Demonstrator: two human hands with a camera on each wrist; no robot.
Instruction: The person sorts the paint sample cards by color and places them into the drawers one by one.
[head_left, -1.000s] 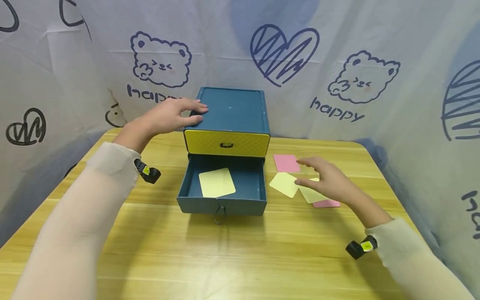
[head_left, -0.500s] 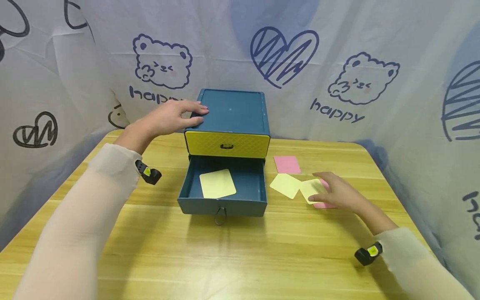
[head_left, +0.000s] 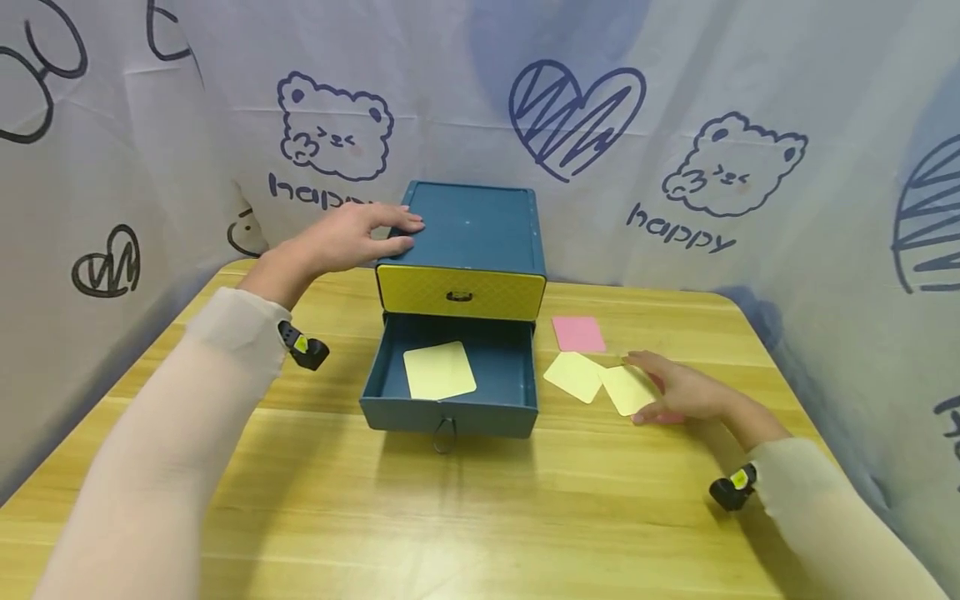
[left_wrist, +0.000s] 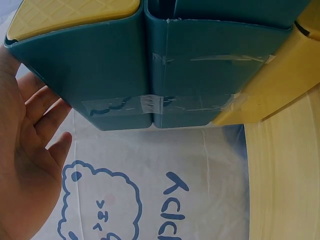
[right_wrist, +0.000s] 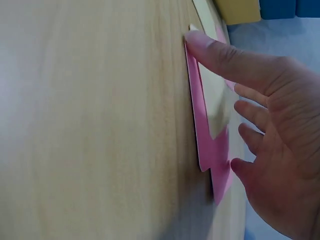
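Observation:
My left hand [head_left: 348, 237] rests on the top left edge of a blue drawer cabinet [head_left: 476, 221], fingers extended over it. Below the cabinet's yellow drawer front [head_left: 420, 287], a blue drawer [head_left: 504, 358] is pulled out, a yellow sticky note [head_left: 439, 371] lying in it. My right hand [head_left: 693, 392] is low over the table with fingers and thumb spread around a yellow note [head_left: 624, 390] that overlaps a pink note [right_wrist: 202, 135]. In the right wrist view, the thumb tip is right at the notes' edge, while the other fingers are beyond their far side.
Another yellow note [head_left: 574, 377] and a pink note [head_left: 578, 333] lie between the cabinet and my right hand. A ring pull [head_left: 445, 435] hangs from the open drawer's front. Printed cloth [head_left: 457, 92] stands behind the wooden table [head_left: 450, 533].
My right hand has drawn back from the nearer yellow note and lowered to the right, around the overlapping yellow and pink notes. My left hand stays on the cabinet. The view has shifted slightly.

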